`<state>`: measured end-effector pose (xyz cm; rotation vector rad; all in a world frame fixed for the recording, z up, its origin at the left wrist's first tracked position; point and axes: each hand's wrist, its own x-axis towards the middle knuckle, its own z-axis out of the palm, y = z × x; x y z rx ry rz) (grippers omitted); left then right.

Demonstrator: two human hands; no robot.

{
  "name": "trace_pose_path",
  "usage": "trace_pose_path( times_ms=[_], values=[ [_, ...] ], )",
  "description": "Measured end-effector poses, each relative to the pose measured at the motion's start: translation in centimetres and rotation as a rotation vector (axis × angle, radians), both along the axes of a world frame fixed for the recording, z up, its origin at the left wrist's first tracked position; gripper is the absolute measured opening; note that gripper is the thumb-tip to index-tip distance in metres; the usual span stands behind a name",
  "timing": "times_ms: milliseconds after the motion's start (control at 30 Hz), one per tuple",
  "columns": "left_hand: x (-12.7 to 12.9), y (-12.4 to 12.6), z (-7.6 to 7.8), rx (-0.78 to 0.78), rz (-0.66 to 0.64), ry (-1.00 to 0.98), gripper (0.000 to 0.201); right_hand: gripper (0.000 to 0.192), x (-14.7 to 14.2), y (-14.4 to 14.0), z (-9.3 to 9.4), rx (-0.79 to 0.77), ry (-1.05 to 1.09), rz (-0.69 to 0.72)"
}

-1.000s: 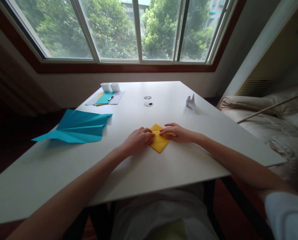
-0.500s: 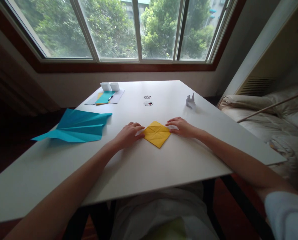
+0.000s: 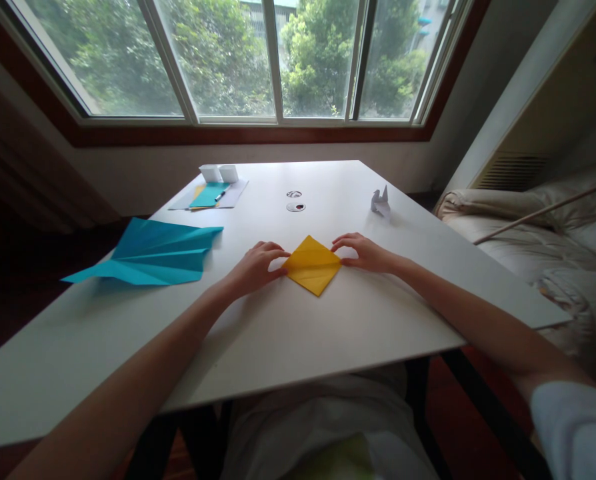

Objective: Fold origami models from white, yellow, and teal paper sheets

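Observation:
A folded yellow origami paper (image 3: 312,267), diamond-shaped, lies on the white table (image 3: 258,360) with one corner pointing toward me. Its left corner is pinched between the thumb and fingers of my left hand (image 3: 258,267). On the opposite side, my right hand (image 3: 365,253) grips the right corner the same way. The upper face looks mostly smooth, with a faint crease across the middle.
To the left lies a large creased turquoise sheet (image 3: 163,253). Farther back are two white boxes (image 3: 219,174), stacked papers (image 3: 211,195) with a pen (image 3: 223,193), and two round stickers (image 3: 295,207). A white paper crane (image 3: 381,203) stands at the right.
The yellow paper's upper face has changed from a pattern of several creases and folded flaps to a smoother diamond, its far corner reaching slightly farther back. Both hands stay at the side corners.

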<state>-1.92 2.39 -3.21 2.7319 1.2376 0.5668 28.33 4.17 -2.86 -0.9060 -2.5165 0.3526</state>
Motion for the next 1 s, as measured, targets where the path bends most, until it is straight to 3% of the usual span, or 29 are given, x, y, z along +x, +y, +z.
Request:
trace_pose_path(
  times_ms=[233, 400, 567, 733, 1000],
  values=[
    [-0.1, -0.5, 0.9, -0.062, -0.071, -0.036, 0.02, 0.022, 0.0, -0.5, 0.3, -0.02, -0.059, 0.085],
    [0.1, -1.3, 1.8, -0.057, -0.077, 0.043, 0.023, 0.026, -0.6, -1.1, 0.7, 0.022, -0.116, 0.064],
    [2.3, -2.6, 1.8, 0.046, -0.013, 0.149, 0.024, 0.018, -1.8, -2.1, 0.9, 0.122, -0.132, 0.002],
    [4.7, -3.9, 1.5, 0.02, -0.053, 0.172, 0.025, 0.024, -3.2, -3.1, 0.6, 0.155, -0.17, -0.007],
    [5.1, -4.6, 1.7, 0.025, 0.097, 0.237, 0.038, 0.038, -3.5, -3.6, 0.8, 0.17, -0.263, -0.049]
  ],
)
